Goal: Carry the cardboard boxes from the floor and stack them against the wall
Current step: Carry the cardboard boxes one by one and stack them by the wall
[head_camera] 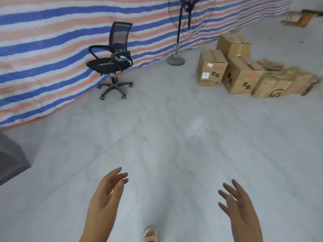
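Observation:
Several brown cardboard boxes stand on the grey floor at the upper right, far from me. The nearest box (211, 68) bears a white label; a larger one (242, 76) sits to its right, and another (233, 44) stands behind them. A low box (272, 88) with a round logo adjoins flattened cardboard (295, 79). My left hand (107, 194) and my right hand (239, 205) hover low in the foreground, palms facing each other, fingers straight, holding nothing.
A black office chair (113, 62) stands by the striped tarp wall (52, 49) on the left. A pedestal fan (176, 59) stands beside the boxes. A dark grey object (10, 154) juts in at the left edge. My sandalled foot (150, 235) shows at the bottom.

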A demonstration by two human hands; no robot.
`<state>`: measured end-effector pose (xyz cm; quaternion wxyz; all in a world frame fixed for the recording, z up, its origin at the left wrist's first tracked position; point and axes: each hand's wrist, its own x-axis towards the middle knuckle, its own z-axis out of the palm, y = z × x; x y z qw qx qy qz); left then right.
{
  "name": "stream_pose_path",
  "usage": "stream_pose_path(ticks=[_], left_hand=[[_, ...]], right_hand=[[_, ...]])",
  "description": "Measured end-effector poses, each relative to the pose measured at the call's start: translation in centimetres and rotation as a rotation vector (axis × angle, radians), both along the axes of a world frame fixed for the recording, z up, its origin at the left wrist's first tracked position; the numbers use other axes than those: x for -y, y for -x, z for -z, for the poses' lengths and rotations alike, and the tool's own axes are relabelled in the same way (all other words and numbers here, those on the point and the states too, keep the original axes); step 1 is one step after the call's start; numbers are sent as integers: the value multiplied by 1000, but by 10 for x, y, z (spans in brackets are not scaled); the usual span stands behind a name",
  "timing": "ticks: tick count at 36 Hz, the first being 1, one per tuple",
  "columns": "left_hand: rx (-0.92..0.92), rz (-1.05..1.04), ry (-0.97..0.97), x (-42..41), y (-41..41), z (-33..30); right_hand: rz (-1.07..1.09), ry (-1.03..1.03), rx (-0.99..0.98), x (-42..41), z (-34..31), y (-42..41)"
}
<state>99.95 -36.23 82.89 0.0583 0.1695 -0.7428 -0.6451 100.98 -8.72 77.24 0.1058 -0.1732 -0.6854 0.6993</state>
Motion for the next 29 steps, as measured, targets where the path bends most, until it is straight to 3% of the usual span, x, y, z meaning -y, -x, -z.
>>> stream_pose_path(ticks=[15, 29], left_hand=[[127, 214, 8, -73, 191, 14], [86, 267, -79, -268, 387, 14]], right_hand=[[248, -76, 126, -63, 18, 127], [240, -154, 103, -249, -6, 328]])
